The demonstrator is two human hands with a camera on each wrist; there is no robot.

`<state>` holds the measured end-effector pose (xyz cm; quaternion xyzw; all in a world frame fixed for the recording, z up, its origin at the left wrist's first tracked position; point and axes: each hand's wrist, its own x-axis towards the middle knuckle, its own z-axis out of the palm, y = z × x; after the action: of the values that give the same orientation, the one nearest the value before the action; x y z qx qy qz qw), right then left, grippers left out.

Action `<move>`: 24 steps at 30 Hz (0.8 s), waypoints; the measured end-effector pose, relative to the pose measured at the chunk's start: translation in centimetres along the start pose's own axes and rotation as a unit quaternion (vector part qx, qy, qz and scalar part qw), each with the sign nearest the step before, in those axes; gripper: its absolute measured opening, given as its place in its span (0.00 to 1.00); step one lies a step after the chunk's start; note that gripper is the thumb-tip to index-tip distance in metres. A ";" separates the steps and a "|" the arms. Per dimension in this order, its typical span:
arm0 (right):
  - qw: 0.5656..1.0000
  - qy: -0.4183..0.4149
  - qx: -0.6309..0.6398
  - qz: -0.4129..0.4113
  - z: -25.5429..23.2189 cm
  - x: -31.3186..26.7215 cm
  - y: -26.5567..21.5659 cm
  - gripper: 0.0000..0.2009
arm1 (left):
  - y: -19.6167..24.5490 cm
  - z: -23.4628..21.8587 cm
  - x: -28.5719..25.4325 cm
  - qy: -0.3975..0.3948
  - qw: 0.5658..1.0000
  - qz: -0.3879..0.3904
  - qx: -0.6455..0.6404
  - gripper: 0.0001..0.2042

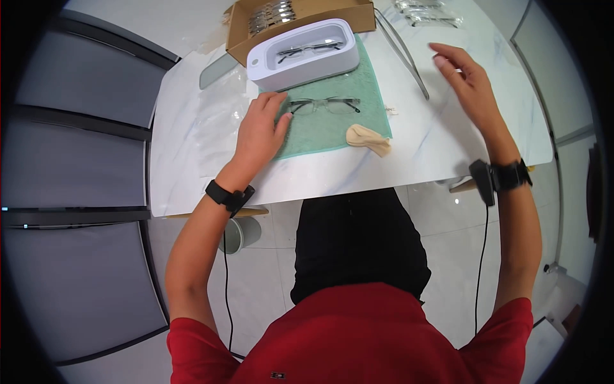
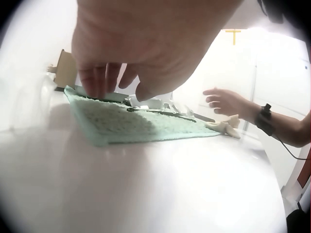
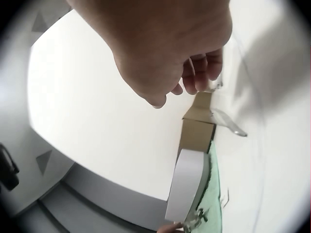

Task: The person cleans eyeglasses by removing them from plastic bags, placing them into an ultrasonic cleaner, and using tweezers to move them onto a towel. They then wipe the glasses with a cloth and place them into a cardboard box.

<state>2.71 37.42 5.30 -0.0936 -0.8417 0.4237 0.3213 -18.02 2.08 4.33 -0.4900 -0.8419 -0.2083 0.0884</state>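
Clear-lensed glasses (image 1: 326,105) with dark temple tips lie on a green cloth (image 1: 320,139). At their left end is the left hand (image 1: 261,128), fingers and thumb spread beside the frame; whether they touch it I cannot tell. In the left wrist view the fingers of this hand (image 2: 141,48) point down at the cloth. Off to the right, the right hand (image 1: 470,86) hovers with loosely bent fingers, holding nothing, near long metal tweezers (image 1: 409,64). Behind the glasses stands a white cleaner tub (image 1: 307,75) with another pair of glasses (image 1: 310,49) inside.
A cardboard box (image 1: 339,13) holding several glasses stands behind the tub. Bagged glasses (image 1: 428,11) lie at the back right. A beige cloth piece (image 1: 368,139) rests on the green cloth's front right corner. Clear plastic (image 1: 220,121) and a grey flat piece (image 1: 217,70) lie left.
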 end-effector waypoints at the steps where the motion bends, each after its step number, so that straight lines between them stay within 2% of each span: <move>1: 0.999 -0.024 -0.029 -0.039 0.4 -1.1 -2.1 0.15 | -0.2 0.1 0.0 -0.007 1.000 -0.003 -0.004 0.19; 2: 0.997 -0.074 -0.026 -0.019 1.2 -2.4 -4.9 0.15 | -0.4 0.3 0.1 -0.012 1.000 -0.013 -0.010 0.18; 4: 0.990 -0.115 -0.055 -0.065 4.0 -5.0 -7.9 0.17 | -0.8 0.7 0.5 -0.020 0.999 -0.031 -0.023 0.16; 5: 0.976 -0.114 -0.124 -0.139 5.5 -5.9 -7.9 0.17 | -0.9 0.8 0.6 -0.023 0.999 -0.028 -0.026 0.15; 6: 0.973 -0.099 -0.137 -0.155 7.0 -6.7 -7.9 0.18 | -1.1 0.9 0.7 -0.026 0.999 -0.026 -0.028 0.13; 10: 0.963 -0.098 -0.202 -0.147 10.0 -7.7 -7.4 0.15 | -0.8 0.7 0.4 -0.005 0.999 -0.007 -0.048 0.09; 13: 0.958 -0.102 -0.226 -0.143 10.4 -7.9 -7.0 0.13 | -0.6 0.6 0.2 -0.001 0.997 -0.004 -0.073 0.11; 16: 0.956 -0.100 -0.234 -0.149 10.3 -7.9 -7.3 0.12 | 0.1 0.2 -0.2 -0.042 0.990 -0.070 -0.117 0.12; 20: 0.965 -0.086 -0.194 -0.153 10.5 -7.9 -6.7 0.08 | 0.9 -0.3 -0.5 -0.087 0.931 -0.159 -0.316 0.10; 22: 0.986 -0.065 -0.115 -0.103 10.3 -8.0 -7.5 0.10 | 1.5 -0.8 -0.7 -0.102 0.879 -0.230 -0.406 0.10; 24: 0.996 -0.045 -0.048 -0.064 10.4 -7.9 -8.3 0.12 | 2.6 -1.4 -1.4 -0.103 0.831 -0.258 -0.482 0.10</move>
<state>3.31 22.05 3.58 -0.0357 -0.8791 0.3651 0.3043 -15.21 1.48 5.80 -0.2536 -0.7350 -0.5512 -0.3028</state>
